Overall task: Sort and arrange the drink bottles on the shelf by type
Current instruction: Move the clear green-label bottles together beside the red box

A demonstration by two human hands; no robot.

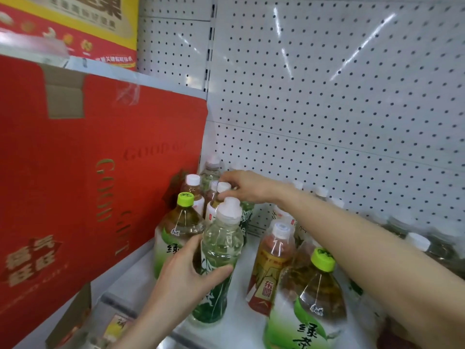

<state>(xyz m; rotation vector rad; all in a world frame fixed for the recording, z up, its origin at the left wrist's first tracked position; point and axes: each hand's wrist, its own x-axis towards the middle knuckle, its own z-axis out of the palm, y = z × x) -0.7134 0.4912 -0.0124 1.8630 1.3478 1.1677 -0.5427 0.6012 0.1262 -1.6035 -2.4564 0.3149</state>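
In the head view, the work sits near the back left corner of the shelf (pixel 247 321), where mixed drinks crowd against a red carton (pixel 100 172). The step in hand looks like drawing two unlike bottles out of that cluster so that each can join its own kind. To do it well, I would lift the small tea bottle (pixel 223 187) straight up by its neck until it clears the neighbouring caps: the bottles around it stand touching, and a sideways tug could topple them. The clear bottle (pixel 222 243) is better carried upright in a firm grasp around its middle and set down among like ones, not dragged past the green-capped bottle (pixel 180 222) just beside it. A second green-capped bottle (pixel 314 298) and an orange-labelled bottle (pixel 270 268) stand toward the front edge, so any path to the right looks tight. The left hand (pixel 188 270) comes up from the front edge, fingers and thumb wrapped round the clear bottle's waist, over its green leaf label. The right hand (pixel 242 185) reaches in from the right with the forearm stretched across the other bottles, its fingertips closed on the white cap of the small tea bottle, near the perforated back panel (pixel 327 96). The two hands are apart, the right one farther back.
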